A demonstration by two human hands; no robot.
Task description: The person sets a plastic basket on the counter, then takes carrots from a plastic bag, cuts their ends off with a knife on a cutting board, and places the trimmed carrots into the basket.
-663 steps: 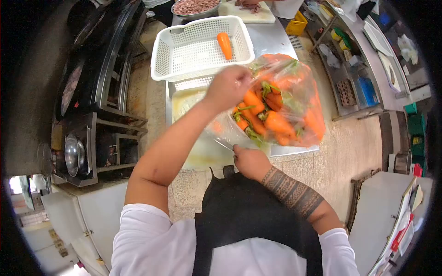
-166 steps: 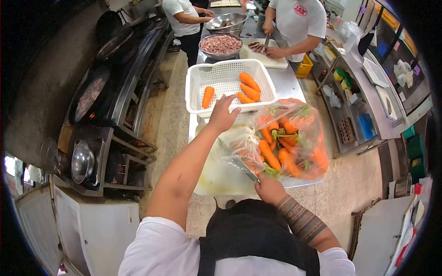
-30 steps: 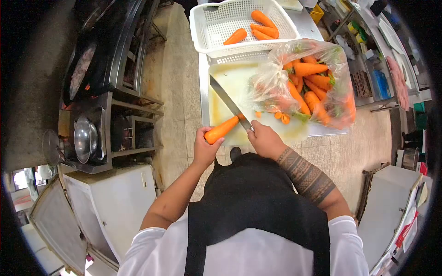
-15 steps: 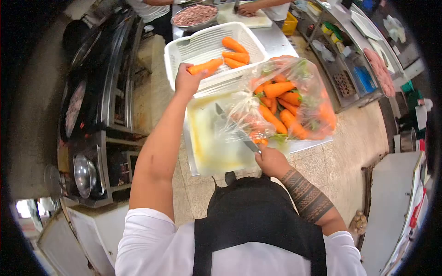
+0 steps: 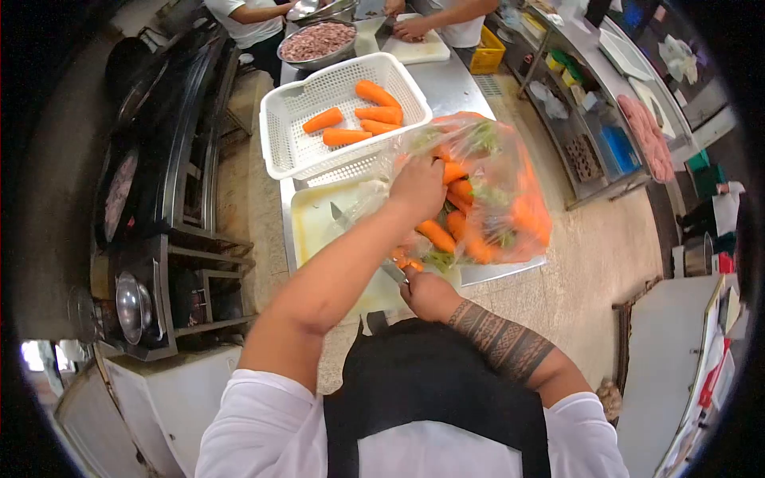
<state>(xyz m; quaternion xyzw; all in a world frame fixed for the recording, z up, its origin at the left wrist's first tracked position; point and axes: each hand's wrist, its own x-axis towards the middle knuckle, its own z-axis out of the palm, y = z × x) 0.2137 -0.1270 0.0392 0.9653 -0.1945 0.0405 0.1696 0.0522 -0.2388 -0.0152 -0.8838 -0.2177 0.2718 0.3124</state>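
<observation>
My left hand [image 5: 418, 190] is at the mouth of a clear plastic bag [image 5: 522, 171] full of carrots. Its bent fingers touch a carrot [image 5: 454, 171], but their tips are partly hidden, so the grip is unclear. Low in front of me, my right hand [image 5: 432, 296] is closed around the handle of a knife [image 5: 390, 269]. The blade points away to the left over a pale cutting board [image 5: 311, 227], partly hidden by my left forearm and the bag. Several orange carrots [image 5: 323, 120] lie in the white plastic basket [image 5: 275, 147] beyond the board.
Past the basket stands a metal bowl of chopped meat [image 5: 319, 41]. Two people work at the table's far end, one at another cutting board [image 5: 418, 52]. A stove [image 5: 191, 151] runs along the left, and a metal shelf unit [image 5: 586, 135] stands on the right.
My left hand has let go of a carrot in the basket and moved right and nearer, to the bag. The right hand still holds the knife. The view has shifted slightly.
</observation>
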